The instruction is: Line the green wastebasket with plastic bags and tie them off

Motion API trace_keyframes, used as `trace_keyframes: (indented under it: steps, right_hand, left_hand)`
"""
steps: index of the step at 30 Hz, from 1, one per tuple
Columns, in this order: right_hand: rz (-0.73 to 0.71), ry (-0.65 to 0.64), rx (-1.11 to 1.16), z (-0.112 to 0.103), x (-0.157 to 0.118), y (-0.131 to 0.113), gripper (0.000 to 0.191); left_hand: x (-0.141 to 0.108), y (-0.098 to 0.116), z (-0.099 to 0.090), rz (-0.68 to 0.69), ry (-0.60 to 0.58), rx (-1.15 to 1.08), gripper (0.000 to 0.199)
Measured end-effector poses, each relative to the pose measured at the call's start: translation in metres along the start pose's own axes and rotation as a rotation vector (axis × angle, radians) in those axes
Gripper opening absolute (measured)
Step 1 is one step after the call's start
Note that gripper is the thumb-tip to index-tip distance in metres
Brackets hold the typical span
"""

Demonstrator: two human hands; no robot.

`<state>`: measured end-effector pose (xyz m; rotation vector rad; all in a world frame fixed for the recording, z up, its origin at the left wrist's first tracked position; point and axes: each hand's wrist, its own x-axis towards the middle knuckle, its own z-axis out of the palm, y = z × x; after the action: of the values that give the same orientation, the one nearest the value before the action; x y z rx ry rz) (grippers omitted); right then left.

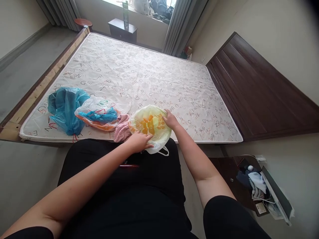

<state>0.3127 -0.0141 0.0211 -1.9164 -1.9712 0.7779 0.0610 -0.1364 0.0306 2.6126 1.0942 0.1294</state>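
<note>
A pale yellow-white plastic bag (157,132) with orange print and a loop handle lies bunched at the mattress edge, over my lap. My right hand (171,120) grips its right side, fingers curled over the edge. On the near left side rests my left hand (140,142), its fingers stretched out across the plastic. A pink cloth (122,128) sits just left of the bag. Beyond it is a white and orange plastic bag (97,103) with crumpled blue plastic (103,115) on top. Farther left stands a blue plastic bag (65,104) with dark contents and red ties.
The letter-patterned mattress (149,76) lies in a wooden bed frame (47,78) with a dark headboard (264,89). A nightstand (231,166) at the lower right carries clothes and other items. A bottle (125,15) stands on the far nightstand (122,30).
</note>
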Motion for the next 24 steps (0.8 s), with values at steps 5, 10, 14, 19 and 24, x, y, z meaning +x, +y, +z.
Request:
trace_keyframes:
  steps: [5, 10, 14, 19, 24]
  right_hand:
    - [0.303, -0.009, 0.130, -0.005, -0.029, 0.006, 0.091]
    - [0.452, -0.205, 0.223, 0.009, -0.070, 0.012, 0.082]
    - [0.357, -0.072, 0.226, 0.013, -0.068, 0.022, 0.061]
    - [0.172, -0.154, 0.190, -0.022, -0.034, 0.039, 0.070]
    - [0.006, -0.326, 0.142, -0.039, 0.002, 0.032, 0.065]
  left_hand:
    - [0.008, 0.006, 0.026, -0.035, 0.016, 0.101, 0.031]
    - [0.024, 0.023, 0.041, -0.130, 0.167, 0.081, 0.031]
    - [0.040, 0.049, 0.038, -0.102, 0.158, 0.037, 0.036]
    - [0.037, 0.051, 0.004, 0.051, 0.083, -0.012, 0.049]
    - [0.025, 0.011, -0.025, 0.071, -0.152, 0.004, 0.061]
